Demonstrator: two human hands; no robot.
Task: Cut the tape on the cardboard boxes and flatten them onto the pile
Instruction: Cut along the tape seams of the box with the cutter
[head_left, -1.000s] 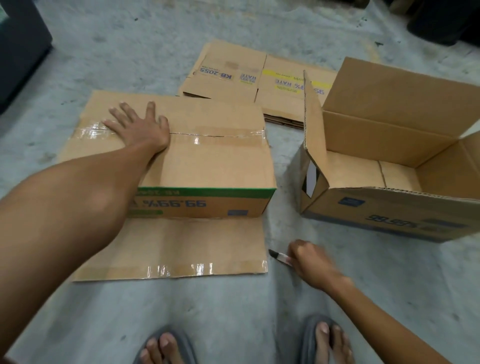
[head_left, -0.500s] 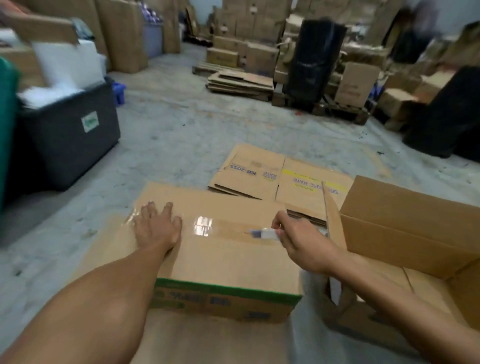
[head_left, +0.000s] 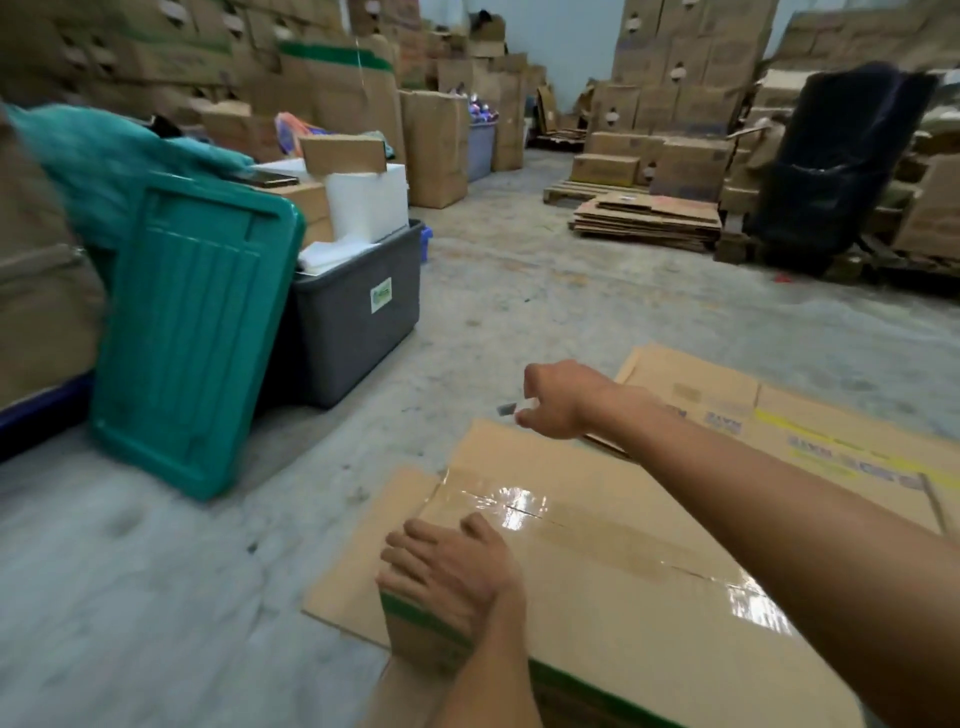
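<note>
A brown cardboard box (head_left: 623, 597) with a green stripe lies on the concrete floor, its top seam covered by shiny clear tape (head_left: 519, 504). My left hand (head_left: 447, 571) presses flat on the box's near left corner. My right hand (head_left: 556, 400) grips a small cutter (head_left: 506, 410), blade pointing left, held above the box's far left edge. Flattened boxes (head_left: 779, 415) lie on the floor just beyond, to the right.
A teal lid (head_left: 192, 332) leans against a grey bin (head_left: 358, 312) at left. Stacked cartons fill the back and left. A pile of flat cardboard (head_left: 644, 218) on a pallet and a black wrapped bundle (head_left: 841, 166) stand far right.
My right hand has carried the cutter from the middle of the tape seam up and over to the box's far left edge. The camera has lifted and swung left. My left hand still presses the box.
</note>
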